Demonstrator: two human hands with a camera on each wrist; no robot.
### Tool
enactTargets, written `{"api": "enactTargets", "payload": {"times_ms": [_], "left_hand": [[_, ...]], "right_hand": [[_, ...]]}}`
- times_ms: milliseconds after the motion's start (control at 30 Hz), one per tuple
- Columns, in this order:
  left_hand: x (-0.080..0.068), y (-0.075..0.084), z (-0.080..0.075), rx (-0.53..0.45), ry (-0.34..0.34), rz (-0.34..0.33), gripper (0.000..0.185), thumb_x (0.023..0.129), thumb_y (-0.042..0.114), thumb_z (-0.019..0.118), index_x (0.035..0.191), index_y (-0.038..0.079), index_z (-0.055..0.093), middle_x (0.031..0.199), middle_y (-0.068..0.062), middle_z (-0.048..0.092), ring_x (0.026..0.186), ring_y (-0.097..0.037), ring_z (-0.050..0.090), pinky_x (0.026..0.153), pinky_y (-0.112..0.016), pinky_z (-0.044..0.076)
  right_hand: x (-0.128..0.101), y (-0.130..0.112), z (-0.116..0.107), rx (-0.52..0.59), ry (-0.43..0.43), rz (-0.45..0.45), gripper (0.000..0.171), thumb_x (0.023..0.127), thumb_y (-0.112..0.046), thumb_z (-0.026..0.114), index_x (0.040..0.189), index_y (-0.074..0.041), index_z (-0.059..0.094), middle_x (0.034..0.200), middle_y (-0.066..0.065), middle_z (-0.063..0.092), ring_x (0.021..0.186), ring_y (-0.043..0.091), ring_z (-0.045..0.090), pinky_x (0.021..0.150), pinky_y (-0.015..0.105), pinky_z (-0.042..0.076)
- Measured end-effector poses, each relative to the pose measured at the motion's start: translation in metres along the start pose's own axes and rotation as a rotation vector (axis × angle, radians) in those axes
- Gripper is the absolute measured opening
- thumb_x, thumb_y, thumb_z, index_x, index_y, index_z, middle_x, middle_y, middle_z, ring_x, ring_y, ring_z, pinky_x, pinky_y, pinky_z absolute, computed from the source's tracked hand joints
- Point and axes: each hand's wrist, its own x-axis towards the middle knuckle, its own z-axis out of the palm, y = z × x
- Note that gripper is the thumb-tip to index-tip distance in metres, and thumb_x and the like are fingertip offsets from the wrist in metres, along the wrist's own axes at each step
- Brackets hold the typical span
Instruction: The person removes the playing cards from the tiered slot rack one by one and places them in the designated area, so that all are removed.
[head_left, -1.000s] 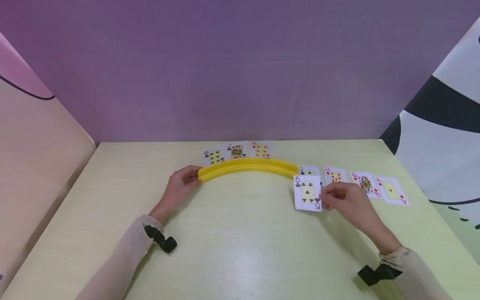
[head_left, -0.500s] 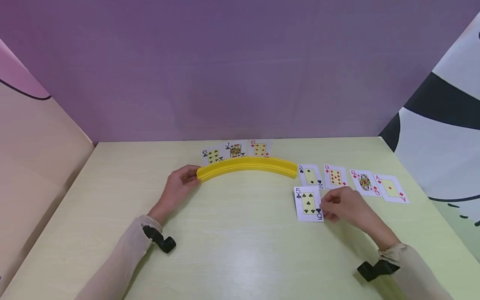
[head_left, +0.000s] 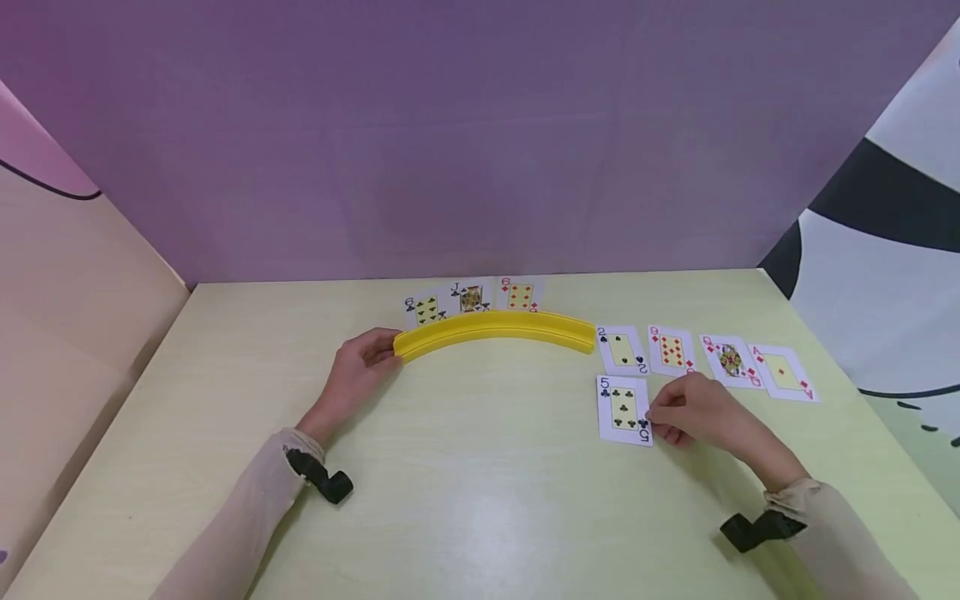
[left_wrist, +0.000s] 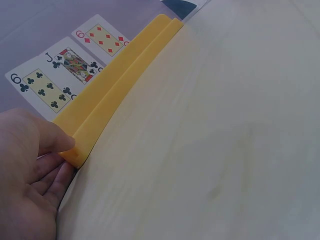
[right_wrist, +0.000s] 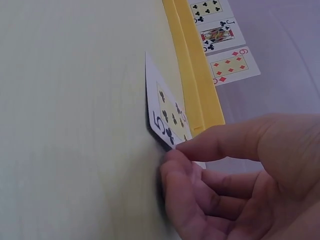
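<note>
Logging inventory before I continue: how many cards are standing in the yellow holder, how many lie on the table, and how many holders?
Cards standing in the yellow holder: 3
Cards on the table: 5, counting the 5 of clubs pinched by the right hand
Holders: 1
Total: 9

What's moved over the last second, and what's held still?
The right hand, still pinching the five of clubs, has drawn it off the row of face-up cards and toward the person; it no longer overlaps the two of spades. The left hand stays on the left end of the yellow card holder, whose three standing cards are as before.
</note>
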Motion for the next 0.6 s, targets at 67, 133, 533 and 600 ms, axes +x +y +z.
{"api": "enactTargets", "payload": {"times_ms": [67,133,533,600], "left_hand": [[-0.0001,0.0005,0.0003,0.000,0.002,-0.001,0.035,0.092,-0.002,0.068,0.126,0.002,0.064,0.122,-0.012,0.067,0.108,-0.024,0.065,0.093,-0.024,0.055],[-0.0001,0.0009,0.0004,-0.001,0.003,0.001,0.035,0.091,-0.003,0.068,0.126,0.002,0.064,0.122,-0.012,0.067,0.108,-0.024,0.065,0.093,-0.023,0.055],[-0.0005,0.0018,0.0001,-0.021,-0.004,-0.014,0.036,0.092,-0.001,0.069,0.127,0.003,0.064,0.125,-0.012,0.066,0.109,-0.025,0.064,0.093,-0.023,0.054],[-0.0003,0.0021,0.0002,-0.024,-0.006,-0.020,0.036,0.092,-0.001,0.068,0.128,0.003,0.063,0.126,-0.013,0.065,0.110,-0.026,0.064,0.094,-0.023,0.054]], "right_hand": [[0.0004,-0.0002,0.0000,-0.003,0.001,-0.002,0.015,0.094,-0.012,0.066,0.090,0.001,0.071,0.073,0.004,0.067,0.065,0.018,0.062,0.056,0.030,0.058],[0.0005,-0.0002,-0.0003,-0.007,0.000,-0.002,0.015,0.094,-0.012,0.066,0.090,0.001,0.071,0.073,0.004,0.067,0.065,0.018,0.062,0.056,0.030,0.057],[0.0004,-0.0004,0.0004,-0.013,0.014,-0.002,0.013,0.092,-0.010,0.066,0.089,0.001,0.070,0.071,0.004,0.065,0.065,0.018,0.060,0.056,0.030,0.057],[0.0003,-0.0007,0.0008,-0.011,0.014,0.001,0.013,0.092,-0.010,0.066,0.089,0.001,0.070,0.072,0.004,0.065,0.065,0.018,0.061,0.056,0.030,0.057]]}}
